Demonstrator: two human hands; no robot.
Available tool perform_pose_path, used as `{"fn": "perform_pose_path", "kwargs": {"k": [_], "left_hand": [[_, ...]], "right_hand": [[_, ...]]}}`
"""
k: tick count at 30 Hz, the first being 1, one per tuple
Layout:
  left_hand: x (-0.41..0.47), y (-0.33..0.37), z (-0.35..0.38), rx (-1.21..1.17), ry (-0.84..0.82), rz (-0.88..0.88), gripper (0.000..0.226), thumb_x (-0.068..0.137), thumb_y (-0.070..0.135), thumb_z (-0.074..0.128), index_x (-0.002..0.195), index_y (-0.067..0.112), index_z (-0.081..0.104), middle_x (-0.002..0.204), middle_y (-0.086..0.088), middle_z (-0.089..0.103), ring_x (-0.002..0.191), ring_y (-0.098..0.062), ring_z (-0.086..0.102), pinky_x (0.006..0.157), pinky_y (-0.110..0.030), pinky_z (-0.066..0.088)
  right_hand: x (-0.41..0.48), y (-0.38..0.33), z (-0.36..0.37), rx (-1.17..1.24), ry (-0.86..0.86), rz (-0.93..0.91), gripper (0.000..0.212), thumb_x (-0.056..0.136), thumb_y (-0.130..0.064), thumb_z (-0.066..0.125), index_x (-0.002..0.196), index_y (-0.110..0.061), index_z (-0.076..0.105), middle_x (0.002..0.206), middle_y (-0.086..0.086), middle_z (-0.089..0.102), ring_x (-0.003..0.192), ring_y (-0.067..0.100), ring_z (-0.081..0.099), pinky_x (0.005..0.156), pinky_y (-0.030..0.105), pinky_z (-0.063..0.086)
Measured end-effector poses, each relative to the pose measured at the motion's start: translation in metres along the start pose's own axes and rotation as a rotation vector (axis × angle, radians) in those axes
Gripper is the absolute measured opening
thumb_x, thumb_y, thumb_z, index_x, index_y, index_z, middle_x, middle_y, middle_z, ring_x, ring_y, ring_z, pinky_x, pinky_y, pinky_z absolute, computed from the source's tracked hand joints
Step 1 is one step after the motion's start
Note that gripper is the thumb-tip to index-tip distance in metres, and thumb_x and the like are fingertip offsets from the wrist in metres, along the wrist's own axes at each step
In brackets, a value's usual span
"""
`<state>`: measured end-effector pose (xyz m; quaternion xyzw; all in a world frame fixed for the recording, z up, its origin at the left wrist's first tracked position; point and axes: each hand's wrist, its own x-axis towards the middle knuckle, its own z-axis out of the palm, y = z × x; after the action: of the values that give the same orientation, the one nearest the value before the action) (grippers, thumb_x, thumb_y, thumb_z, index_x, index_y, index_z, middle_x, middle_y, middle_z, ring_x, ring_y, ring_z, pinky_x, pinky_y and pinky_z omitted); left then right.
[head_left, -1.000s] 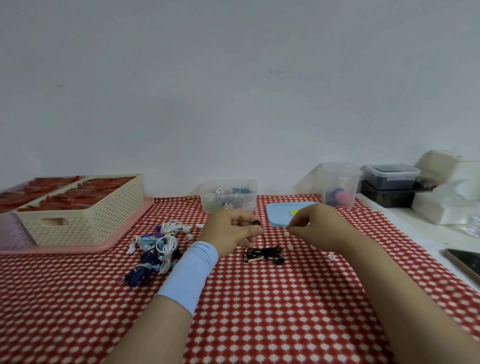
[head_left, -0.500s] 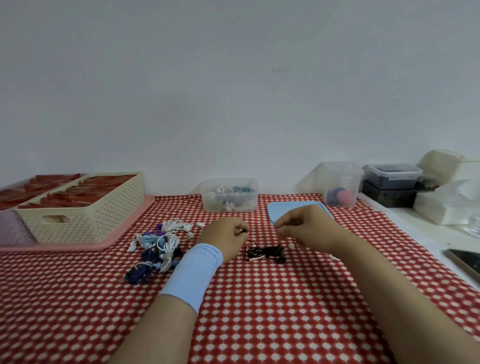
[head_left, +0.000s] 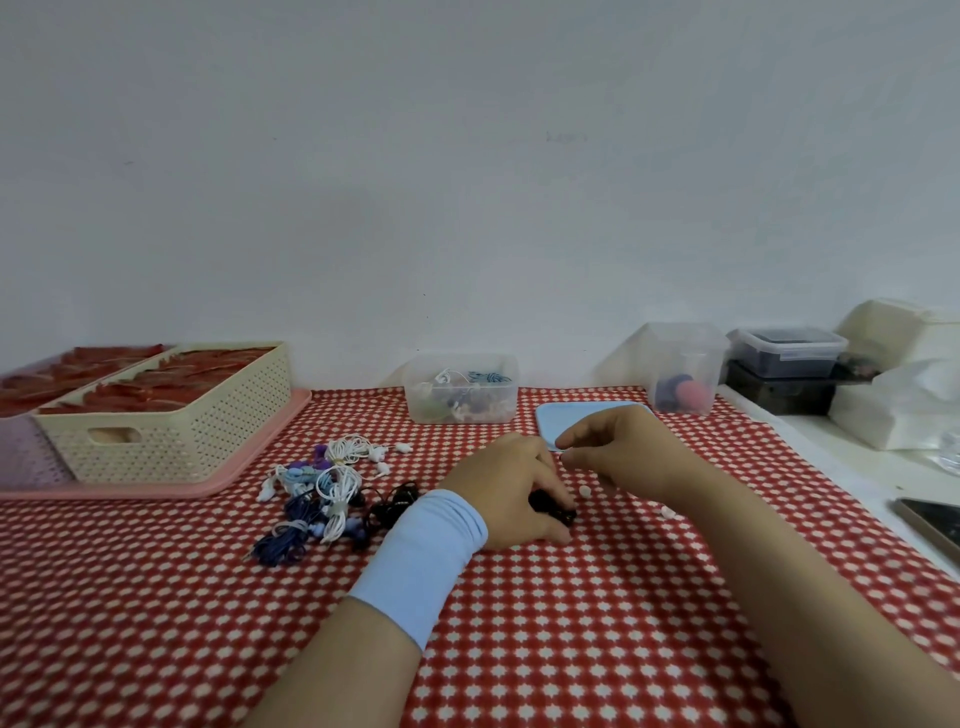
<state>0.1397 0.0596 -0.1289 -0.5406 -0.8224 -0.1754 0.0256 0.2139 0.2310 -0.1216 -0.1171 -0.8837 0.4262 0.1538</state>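
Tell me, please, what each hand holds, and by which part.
The left hand grips the black earphones by their coiled cable; the right hand cannot be told.

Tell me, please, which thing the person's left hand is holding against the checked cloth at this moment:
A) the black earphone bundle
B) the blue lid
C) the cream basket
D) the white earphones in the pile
A: the left hand has its fingers curled over the black earphone bundle on the checked cloth, well apart from the pile of white and blue earphones and the blue lid.
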Motion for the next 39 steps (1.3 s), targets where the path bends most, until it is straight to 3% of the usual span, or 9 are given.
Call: {"fn": "perform_pose_path", "kwargs": {"k": [4, 7, 13, 18, 23, 27, 29, 35, 39], "left_hand": [[0.004, -0.007, 0.007, -0.069, 0.113, -0.040, 0.015, 0.086, 0.036, 0.072, 0.100, 0.032, 0.076, 0.108, 0.016, 0.053, 0.107, -0.004, 0.042, 0.099, -0.030, 0.041], [0.005, -0.007, 0.008, -0.337, 0.277, -0.156, 0.013, 0.092, 0.027, 0.066, 0.102, 0.027, 0.074, 0.111, 0.014, 0.058, 0.109, -0.004, 0.050, 0.101, -0.024, 0.039], [0.004, -0.006, 0.003, -0.853, 0.362, -0.320, 0.023, 0.102, 0.019, 0.049, 0.111, 0.018, 0.070, 0.080, 0.019, 0.071, 0.073, 0.005, 0.060, 0.074, -0.014, 0.046], [0.005, -0.010, 0.004, -1.071, 0.362, -0.396, 0.026, 0.103, 0.025, 0.047, 0.109, 0.031, 0.071, 0.103, 0.006, 0.074, 0.104, -0.012, 0.067, 0.097, -0.033, 0.051], [0.004, -0.011, 0.008, -1.009, 0.339, -0.337, 0.017, 0.099, 0.024, 0.056, 0.106, 0.029, 0.071, 0.094, 0.009, 0.075, 0.100, -0.010, 0.067, 0.099, -0.035, 0.050], [0.005, -0.011, 0.009, -0.978, 0.323, -0.347, 0.018, 0.101, 0.021, 0.052, 0.105, 0.028, 0.068, 0.089, 0.011, 0.076, 0.082, -0.003, 0.066, 0.082, -0.026, 0.050], [0.004, -0.011, 0.009, -0.992, 0.322, -0.356, 0.019, 0.101, 0.021, 0.051, 0.104, 0.027, 0.069, 0.091, 0.012, 0.076, 0.084, -0.004, 0.066, 0.079, -0.021, 0.049], [0.004, -0.014, 0.011, -1.120, 0.311, -0.375, 0.019, 0.099, 0.026, 0.056, 0.107, 0.026, 0.073, 0.101, 0.003, 0.076, 0.103, -0.019, 0.068, 0.102, -0.046, 0.050], [0.004, -0.015, 0.012, -1.178, 0.304, -0.352, 0.019, 0.098, 0.025, 0.058, 0.101, 0.029, 0.077, 0.101, -0.005, 0.075, 0.099, -0.022, 0.066, 0.097, -0.042, 0.052]], "right_hand": [[0.000, -0.001, 0.001, 0.062, -0.002, 0.018, 0.004, 0.088, -0.013, 0.076, 0.086, -0.016, 0.079, 0.081, -0.001, 0.078, 0.048, 0.011, 0.059, 0.055, 0.024, 0.054], [-0.003, -0.002, 0.000, 0.187, 0.030, 0.023, 0.005, 0.090, -0.010, 0.074, 0.088, -0.010, 0.078, 0.077, 0.001, 0.076, 0.046, 0.012, 0.056, 0.046, 0.018, 0.047], [-0.003, -0.007, 0.001, 0.415, 0.031, 0.087, 0.011, 0.090, -0.015, 0.074, 0.100, -0.012, 0.077, 0.083, 0.004, 0.077, 0.049, 0.013, 0.053, 0.043, 0.021, 0.037], [-0.006, -0.011, 0.003, 0.505, -0.003, 0.102, 0.013, 0.092, -0.016, 0.071, 0.101, -0.009, 0.078, 0.085, 0.003, 0.076, 0.051, 0.013, 0.052, 0.041, 0.020, 0.038], [-0.005, -0.011, 0.002, 0.616, -0.042, 0.126, 0.017, 0.092, -0.013, 0.070, 0.107, -0.009, 0.076, 0.091, 0.007, 0.073, 0.050, 0.012, 0.050, 0.040, 0.020, 0.033], [-0.005, -0.012, 0.002, 0.648, -0.057, 0.143, 0.018, 0.091, -0.011, 0.070, 0.107, -0.006, 0.075, 0.091, 0.008, 0.074, 0.049, 0.013, 0.048, 0.039, 0.020, 0.034], [-0.005, -0.011, 0.002, 0.646, -0.074, 0.137, 0.016, 0.091, -0.013, 0.069, 0.105, -0.007, 0.077, 0.092, 0.008, 0.076, 0.051, 0.012, 0.048, 0.040, 0.020, 0.035], [-0.004, -0.009, 0.004, 0.620, -0.133, 0.150, 0.017, 0.092, -0.014, 0.068, 0.104, -0.007, 0.078, 0.095, 0.006, 0.075, 0.053, 0.011, 0.048, 0.041, 0.019, 0.033], [-0.003, -0.008, 0.004, 0.654, -0.150, 0.156, 0.020, 0.093, -0.014, 0.067, 0.109, -0.006, 0.076, 0.086, 0.003, 0.073, 0.052, 0.009, 0.047, 0.042, 0.018, 0.030]]}}
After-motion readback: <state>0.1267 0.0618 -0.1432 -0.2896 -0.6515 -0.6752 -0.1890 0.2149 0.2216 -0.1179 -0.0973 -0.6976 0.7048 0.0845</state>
